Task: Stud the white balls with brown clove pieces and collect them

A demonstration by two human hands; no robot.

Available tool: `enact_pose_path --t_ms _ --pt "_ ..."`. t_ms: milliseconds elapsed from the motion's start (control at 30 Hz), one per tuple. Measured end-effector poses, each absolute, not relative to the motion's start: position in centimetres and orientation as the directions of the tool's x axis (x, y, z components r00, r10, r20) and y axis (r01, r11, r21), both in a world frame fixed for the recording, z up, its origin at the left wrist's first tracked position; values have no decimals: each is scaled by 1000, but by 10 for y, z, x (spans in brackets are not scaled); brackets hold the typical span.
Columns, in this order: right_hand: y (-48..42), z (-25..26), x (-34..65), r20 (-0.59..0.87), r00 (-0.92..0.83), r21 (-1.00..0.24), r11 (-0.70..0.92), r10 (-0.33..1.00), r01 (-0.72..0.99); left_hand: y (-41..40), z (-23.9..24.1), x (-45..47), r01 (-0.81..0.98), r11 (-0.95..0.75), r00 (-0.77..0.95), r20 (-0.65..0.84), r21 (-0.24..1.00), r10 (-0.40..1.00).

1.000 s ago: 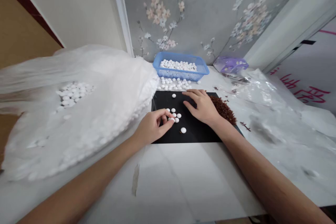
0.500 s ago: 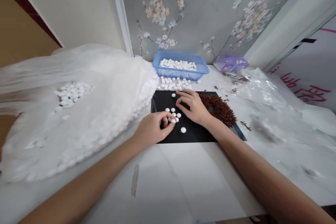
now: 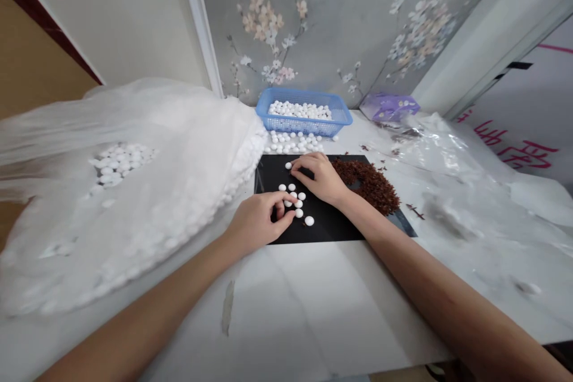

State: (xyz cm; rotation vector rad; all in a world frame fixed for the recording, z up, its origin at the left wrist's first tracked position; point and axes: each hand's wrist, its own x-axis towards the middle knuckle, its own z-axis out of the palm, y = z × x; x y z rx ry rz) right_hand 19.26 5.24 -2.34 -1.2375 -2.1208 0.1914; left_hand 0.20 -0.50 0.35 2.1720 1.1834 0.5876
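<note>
A black mat (image 3: 331, 228) lies on the white table with several small, smooth white balls on it. At the loose cluster, my left hand (image 3: 259, 218) has its thumb and index finger apart, the thumb tip beside one white ball (image 3: 298, 213). My right hand (image 3: 319, 178) is farther back on the mat. Its bent fingers reach the side of another white ball (image 3: 288, 165), with no firm grip visible. Near the front edge a single ball (image 3: 309, 221) sits beside a small brown bit. A heap of reddish-brown, spiky little pieces (image 3: 373, 190) covers the mat's right side.
Behind the mat stands a blue mesh basket (image 3: 329, 126) of white balls, with more balls (image 3: 293, 146) loose before it. A large translucent bag (image 3: 179, 191) of balls fills the left. Clear plastic (image 3: 470, 191) and a purple packet (image 3: 391, 107) lie to the right.
My right hand has moved left, its fingers reaching the rear ball. My left finger and thumb have parted at the cluster, and the ball between them now sits by the thumb tip.
</note>
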Motion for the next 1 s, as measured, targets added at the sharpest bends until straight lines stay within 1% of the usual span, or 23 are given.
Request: enact_pose_path --t_ms 67,200,333,400,500,567,633,700,733,800,833,900,933,1000 --pt "51 -23 193 466 -347 -415 547 814 727 -4 3 2 583 -420 493 107 695 863" --pt "50 -22 192 391 -396 -406 542 831 736 -3 0 2 552 -407 477 124 727 870" --pt "48 -19 191 408 -393 -413 551 824 725 -2 -1 2 535 -401 468 134 744 873" --pt "47 -18 188 418 -398 -427 564 816 707 -2 -1 2 517 -394 455 145 760 879" --pt "45 -16 184 394 -453 -462 598 800 655 -1 0 1 487 -370 433 149 792 889" --pt "44 -16 181 404 -463 -484 614 789 624 0 2 0 500 -357 367 180 789 913" --pt "43 -17 180 472 -384 -522 602 794 604 2 2 -1 555 -383 262 282 738 923" --pt "43 -17 181 558 -232 -567 570 797 594 5 -1 -3 630 -441 233 386 640 893" --pt "42 -17 182 592 -152 -585 551 792 595 7 -2 -4 660 -463 258 401 591 879" --pt "40 -16 183 635 -41 -588 517 772 622 9 -7 -5 695 -479 323 363 536 874" --pt "38 -15 184 651 -19 -572 507 758 644 9 -9 -6 701 -475 339 338 532 878" --pt "35 -15 184 686 -26 -519 515 727 682 10 -11 -6 687 -460 334 318 563 888" --pt "33 -14 184 705 -43 -492 531 708 690 10 -11 -6 663 -449 318 317 599 893" --pt "29 -14 182 738 -74 -455 575 671 680 9 -9 -6 571 -394 259 298 720 919"
